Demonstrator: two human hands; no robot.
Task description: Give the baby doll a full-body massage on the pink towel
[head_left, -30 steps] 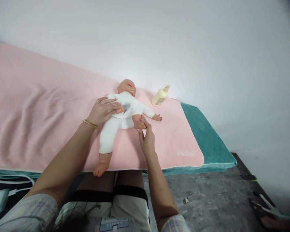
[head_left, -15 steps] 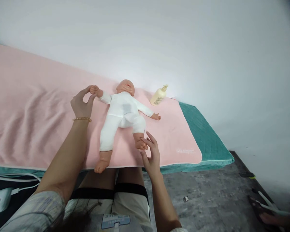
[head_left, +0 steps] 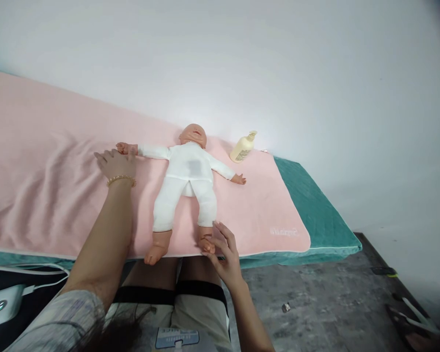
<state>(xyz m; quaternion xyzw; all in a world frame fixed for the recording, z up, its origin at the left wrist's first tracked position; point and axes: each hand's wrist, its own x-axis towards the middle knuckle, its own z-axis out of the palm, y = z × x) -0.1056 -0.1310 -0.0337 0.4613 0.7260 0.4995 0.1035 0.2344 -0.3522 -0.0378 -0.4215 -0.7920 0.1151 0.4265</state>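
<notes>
With the doll's (head_left: 179, 168) belly taken as the centre of a clock face, the right hand (head_left: 223, 252) is at 5 o'clock, lightly pinching the doll's nearer-right foot (head_left: 205, 243) between thumb and fingers. Its index finger is stretched out past the ankle, the wrist bent a little, and the forearm comes in from 5 o'clock.

At 9 o'clock the left hand (head_left: 114, 165) lies palm down, its fingers spread and pointing toward 11 and 12. They reach the doll's outstretched hand (head_left: 126, 148), with the thumb beside the wrist; whether they grip it cannot be told. A chain bracelet (head_left: 121, 181) circles the left wrist, and that forearm slants up from 8 o'clock.

The doll lies on its back in a white suit, head at 12, arms out toward 9 and 3, legs apart toward 7 and 6. It rests on a pink blanket (head_left: 264, 208), whose left part is wrinkled. Between 2 and 3 o'clock stands a pale yellow pump bottle (head_left: 243, 148), near the doll's other arm.

Toward 4 o'clock a green mattress (head_left: 315, 215) shows from under the blanket. Farther out are the grey floor (head_left: 315, 303) and, at 8, a white device (head_left: 3, 305) with a cable.
</notes>
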